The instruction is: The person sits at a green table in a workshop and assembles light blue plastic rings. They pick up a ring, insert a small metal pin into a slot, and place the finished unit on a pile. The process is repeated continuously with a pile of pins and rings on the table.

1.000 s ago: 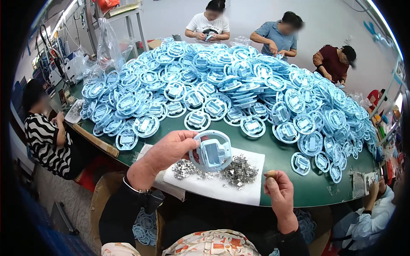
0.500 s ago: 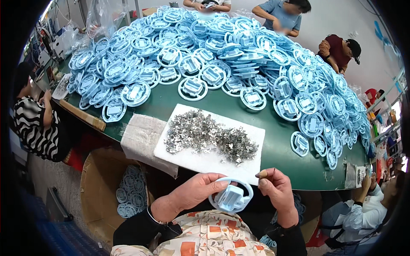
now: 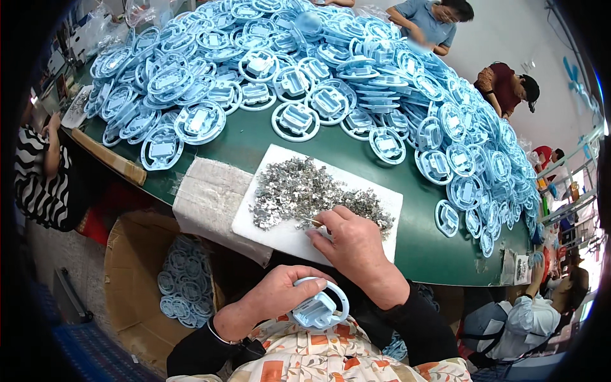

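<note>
Blue plastic ring part (image 3: 318,309), likely light and stiff, is clasped at its rim by the left hand (image 3: 270,299); small metal clips (image 3: 305,194) are pinched by the right hand (image 3: 353,245).

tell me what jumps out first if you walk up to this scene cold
The huge heap of pale blue round plastic parts covering the far side of the green table hits first. Nearer, a white board at the table's edge carries a pile of small metal pieces, where the right hand is picking. Below, close to the body, the left hand holds one blue round part.
</note>
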### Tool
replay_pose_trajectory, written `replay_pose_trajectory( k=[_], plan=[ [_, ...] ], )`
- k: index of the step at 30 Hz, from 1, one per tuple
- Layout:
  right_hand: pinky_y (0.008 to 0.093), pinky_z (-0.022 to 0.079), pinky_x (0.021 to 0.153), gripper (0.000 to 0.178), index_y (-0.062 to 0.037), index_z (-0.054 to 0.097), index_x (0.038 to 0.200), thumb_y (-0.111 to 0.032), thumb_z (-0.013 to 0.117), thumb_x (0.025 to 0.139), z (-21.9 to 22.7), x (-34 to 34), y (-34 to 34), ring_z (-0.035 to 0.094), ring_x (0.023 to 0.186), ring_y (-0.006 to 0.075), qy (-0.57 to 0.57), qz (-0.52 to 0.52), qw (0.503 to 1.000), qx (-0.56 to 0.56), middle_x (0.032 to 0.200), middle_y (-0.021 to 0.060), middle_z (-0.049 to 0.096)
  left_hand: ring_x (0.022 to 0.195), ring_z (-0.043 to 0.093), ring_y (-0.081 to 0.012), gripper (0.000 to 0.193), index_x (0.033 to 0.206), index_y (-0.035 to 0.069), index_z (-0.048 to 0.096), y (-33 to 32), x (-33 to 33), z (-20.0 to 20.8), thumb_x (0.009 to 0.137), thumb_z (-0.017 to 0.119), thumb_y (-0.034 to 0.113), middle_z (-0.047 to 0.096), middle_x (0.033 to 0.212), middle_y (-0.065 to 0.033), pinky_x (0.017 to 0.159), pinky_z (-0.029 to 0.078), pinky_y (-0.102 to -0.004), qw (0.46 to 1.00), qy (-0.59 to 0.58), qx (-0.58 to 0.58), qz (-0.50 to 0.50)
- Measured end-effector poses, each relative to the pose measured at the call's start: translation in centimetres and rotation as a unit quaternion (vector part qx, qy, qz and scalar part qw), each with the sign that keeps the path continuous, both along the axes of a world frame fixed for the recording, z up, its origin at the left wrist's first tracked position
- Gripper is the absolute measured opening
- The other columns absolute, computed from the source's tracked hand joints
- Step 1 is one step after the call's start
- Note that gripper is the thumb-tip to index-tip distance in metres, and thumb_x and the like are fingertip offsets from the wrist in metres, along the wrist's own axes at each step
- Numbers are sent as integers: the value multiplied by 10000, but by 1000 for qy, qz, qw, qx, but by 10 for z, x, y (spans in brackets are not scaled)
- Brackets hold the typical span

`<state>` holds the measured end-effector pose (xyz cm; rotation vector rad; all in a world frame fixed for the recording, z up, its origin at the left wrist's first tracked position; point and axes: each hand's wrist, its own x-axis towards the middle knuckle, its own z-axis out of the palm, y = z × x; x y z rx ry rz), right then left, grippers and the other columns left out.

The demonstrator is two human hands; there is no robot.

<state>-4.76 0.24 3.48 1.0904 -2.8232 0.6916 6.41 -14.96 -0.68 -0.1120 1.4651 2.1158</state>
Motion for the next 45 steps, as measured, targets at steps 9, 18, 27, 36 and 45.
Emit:
replay_pose_trajectory(
  k=[9,18,27,36,45],
  plan=[
    [366,531,610,97,-34,695,902,-76,728,821,-2,-10,11,661,662,276,-107,-63,984,-127,810,122,664,884,657,-62,279,1219,-42,661,-10,-2,2,1026,575,141,723,1018,-50,788,549,-226,998,7,37,49],
    [242,430,580,87,12,705,909,-33,747,848,22,3,52,525,656,67,-253,-40,932,-256,762,19,626,994,649,-81,327,1333,-38,568,4,-14,12,1069,489,139,687,1145,-69,872,539,-243,989,22,70,130],
    [283,467,544,110,-40,707,902,-19,760,807,27,22,85,630,630,168,-190,48,960,-201,749,65,639,967,648,-77,320,1331,-34,561,24,-27,12,1077,486,146,687,1132,-73,849,544,-234,989,41,17,138],
    [337,515,566,123,-61,687,904,-43,765,809,14,18,93,658,650,236,-105,41,982,-151,756,71,635,927,653,-77,303,1297,-53,567,40,-37,10,1073,489,137,691,1091,-75,806,558,-244,988,34,2,151],
    [398,526,591,107,-47,647,902,-100,732,863,3,16,94,664,679,310,-117,3,988,-102,801,105,652,881,655,-79,300,1235,-56,611,47,-51,18,996,646,122,708,1008,-71,764,561,-245,975,67,-181,111]
  ],
)
